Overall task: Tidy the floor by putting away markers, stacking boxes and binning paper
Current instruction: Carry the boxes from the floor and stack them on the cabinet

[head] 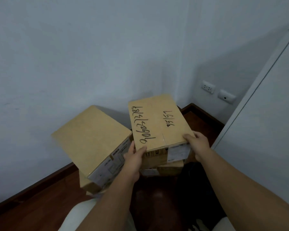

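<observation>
I am facing a pale wall [73,55] in a corner, above a dark wooden floor [32,205]. A large plain cardboard box [90,139] sits tilted on the left, on top of another box of which only an edge shows beneath; its front face carries printed labels too blurred for me to read.

To its right I hold a smaller cardboard box [157,120] by its near corners. My left hand [132,160] grips the near left corner, thumb curled onto the top and fingers hidden underneath. My right hand [198,145] grips the near right corner, thumb on top and fingers wrapped round the side. This box rests on, or just above, a lower box [168,169]; I cannot tell which.

Black marker writing runs across the lid, upside down to me: a long number and a shorter one, hard to make out. A white label [178,151] on the front is illegible.

Two wall sockets [208,87] sit low on the right-hand wall.
</observation>
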A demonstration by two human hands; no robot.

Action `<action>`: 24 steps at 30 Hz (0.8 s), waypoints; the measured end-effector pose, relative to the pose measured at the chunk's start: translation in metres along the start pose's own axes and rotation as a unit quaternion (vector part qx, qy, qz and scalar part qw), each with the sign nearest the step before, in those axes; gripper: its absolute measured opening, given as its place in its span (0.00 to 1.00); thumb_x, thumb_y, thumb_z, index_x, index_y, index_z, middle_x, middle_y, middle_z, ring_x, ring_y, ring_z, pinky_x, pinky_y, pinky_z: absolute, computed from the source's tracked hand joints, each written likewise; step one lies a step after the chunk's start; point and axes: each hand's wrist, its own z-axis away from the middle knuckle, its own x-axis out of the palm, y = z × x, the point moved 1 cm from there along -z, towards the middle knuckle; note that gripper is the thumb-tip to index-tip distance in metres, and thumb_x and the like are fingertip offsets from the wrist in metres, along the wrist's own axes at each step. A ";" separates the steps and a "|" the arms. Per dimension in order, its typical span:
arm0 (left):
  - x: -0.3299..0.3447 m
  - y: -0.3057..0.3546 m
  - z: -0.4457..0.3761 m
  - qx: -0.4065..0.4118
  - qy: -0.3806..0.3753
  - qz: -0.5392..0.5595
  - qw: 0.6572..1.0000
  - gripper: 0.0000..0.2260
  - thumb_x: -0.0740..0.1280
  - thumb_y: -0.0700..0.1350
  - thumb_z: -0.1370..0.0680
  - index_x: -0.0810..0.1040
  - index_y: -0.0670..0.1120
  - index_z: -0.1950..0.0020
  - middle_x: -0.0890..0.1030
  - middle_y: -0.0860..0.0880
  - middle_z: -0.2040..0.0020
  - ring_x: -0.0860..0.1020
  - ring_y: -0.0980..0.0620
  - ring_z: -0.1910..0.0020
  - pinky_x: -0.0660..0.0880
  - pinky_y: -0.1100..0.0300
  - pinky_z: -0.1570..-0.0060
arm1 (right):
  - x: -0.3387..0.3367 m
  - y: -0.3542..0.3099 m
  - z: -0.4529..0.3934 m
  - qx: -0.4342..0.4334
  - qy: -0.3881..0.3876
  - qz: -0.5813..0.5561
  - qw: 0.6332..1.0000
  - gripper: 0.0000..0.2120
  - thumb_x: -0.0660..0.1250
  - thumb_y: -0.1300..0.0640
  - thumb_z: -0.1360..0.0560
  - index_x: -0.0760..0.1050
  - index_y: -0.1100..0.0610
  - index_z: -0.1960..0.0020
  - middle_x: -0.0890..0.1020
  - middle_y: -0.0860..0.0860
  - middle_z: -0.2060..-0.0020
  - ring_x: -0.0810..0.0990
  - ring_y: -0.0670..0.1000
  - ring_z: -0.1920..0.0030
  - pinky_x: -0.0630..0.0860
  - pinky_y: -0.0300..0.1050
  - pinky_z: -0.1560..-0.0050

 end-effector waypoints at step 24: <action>0.098 0.225 0.264 0.410 -0.165 0.164 0.882 0.25 0.68 0.34 0.24 0.67 0.50 0.29 0.76 0.47 0.35 0.78 0.48 0.42 0.78 0.42 0.48 | -0.137 -0.212 0.300 -0.475 0.021 -0.170 0.863 0.28 0.74 0.61 0.29 0.67 0.47 0.34 0.75 0.46 0.34 0.74 0.44 0.36 0.74 0.48 0.35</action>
